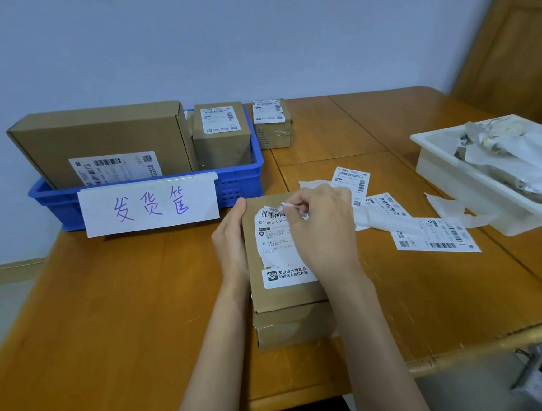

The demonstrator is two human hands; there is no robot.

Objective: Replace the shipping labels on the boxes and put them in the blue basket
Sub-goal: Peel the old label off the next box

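Observation:
A brown cardboard box [287,304] lies on the table in front of me with a partly torn old shipping label [274,240] on top. My left hand [232,240] grips the box's left edge. My right hand [325,230] pinches a lifted strip of that label near its top. The blue basket [238,183] at the left rear holds a large box [102,140] and a smaller box [222,134], both labelled. Another small labelled box [271,124] stands on the table just right of the basket. Several fresh labels [434,236] lie to the right of my hands.
A white tray [448,172] full of torn label scraps sits at the right. A paper sign [150,206] with handwriting hangs on the basket's front. The wooden table [109,315] ends close to me; a wall stands behind it.

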